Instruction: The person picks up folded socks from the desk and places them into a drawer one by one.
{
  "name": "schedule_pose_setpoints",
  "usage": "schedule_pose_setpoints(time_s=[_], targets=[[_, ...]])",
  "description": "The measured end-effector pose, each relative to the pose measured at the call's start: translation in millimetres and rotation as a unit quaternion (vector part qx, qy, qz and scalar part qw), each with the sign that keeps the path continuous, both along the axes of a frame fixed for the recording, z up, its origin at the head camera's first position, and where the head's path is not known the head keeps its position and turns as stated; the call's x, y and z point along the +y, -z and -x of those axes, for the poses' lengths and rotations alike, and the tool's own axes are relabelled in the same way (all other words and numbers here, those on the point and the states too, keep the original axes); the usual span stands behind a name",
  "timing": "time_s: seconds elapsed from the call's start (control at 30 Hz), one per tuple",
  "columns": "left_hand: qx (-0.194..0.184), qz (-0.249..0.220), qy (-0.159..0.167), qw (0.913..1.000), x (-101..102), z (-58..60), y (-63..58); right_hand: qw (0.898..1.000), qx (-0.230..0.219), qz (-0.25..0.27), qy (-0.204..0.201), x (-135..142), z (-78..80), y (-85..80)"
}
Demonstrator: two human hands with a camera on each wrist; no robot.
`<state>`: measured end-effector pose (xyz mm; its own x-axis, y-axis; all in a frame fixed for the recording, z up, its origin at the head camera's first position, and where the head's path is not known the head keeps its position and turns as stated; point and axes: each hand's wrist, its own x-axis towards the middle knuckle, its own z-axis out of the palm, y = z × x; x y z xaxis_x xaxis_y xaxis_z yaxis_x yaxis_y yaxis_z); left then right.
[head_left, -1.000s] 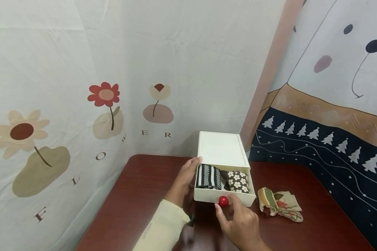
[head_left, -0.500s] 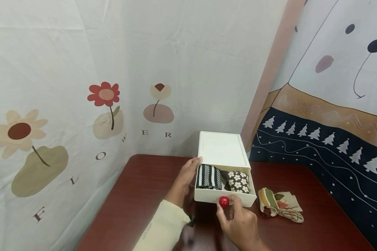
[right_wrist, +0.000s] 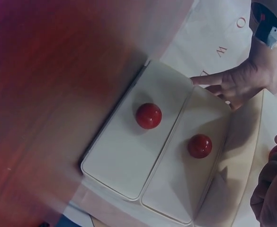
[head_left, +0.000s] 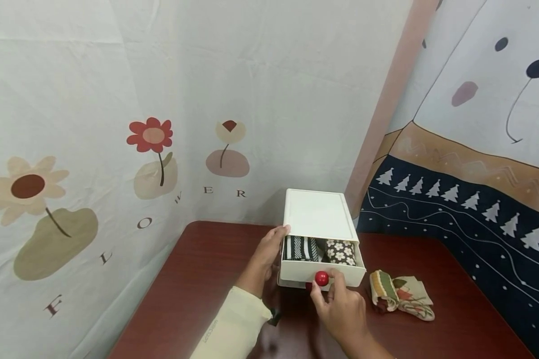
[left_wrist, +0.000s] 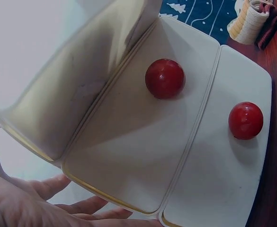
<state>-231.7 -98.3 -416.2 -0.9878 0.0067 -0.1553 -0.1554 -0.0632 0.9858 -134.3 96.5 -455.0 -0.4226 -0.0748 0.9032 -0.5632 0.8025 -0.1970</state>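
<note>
Pinches a round red knob (head_left: 321, 278) on the front of the white top drawer (head_left: 296, 272) between thumb and index finger of the right hand (head_left: 343, 305). Rests the left hand (head_left: 268, 249) against the left side of a white three-drawer cabinet (head_left: 320, 212), thumb at the top edge, the other fingers (left_wrist: 48, 187) fairly straight and spread along the side wall. Shows the top drawer partly pulled out from under the cabinet's flat top, jutting past the fronts below. Holds inside it, on the left, a black-and-white striped fabric roll (head_left: 302, 249) and, on the right across a narrow gap, a dark flower-print fabric roll (head_left: 340, 253). Shows underneath a middle drawer front (left_wrist: 129, 142) and a bottom drawer front (left_wrist: 214, 165), both closed, each with a red ball knob: a middle knob (left_wrist: 165, 79) and a bottom knob (left_wrist: 245, 120). Stands near the back of a dark red counter (head_left: 175, 299), before a pale wall cloth (head_left: 296, 75) printed with flowers. Lying near the cabinet's right side, beige patterned socks (head_left: 402, 296), bundled at one end. Covers the left forearm with a pale yellow sleeve (head_left: 233, 324).
</note>
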Motion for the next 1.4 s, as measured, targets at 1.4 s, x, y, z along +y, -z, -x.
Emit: schedule_pose_setpoints(time_s=[1.4], targets=[[0.006,-0.040,0.034,0.9986,-1,3.1,0.6,0.991,-0.117,0.061,0.029,-10,58.8,-10.5]])
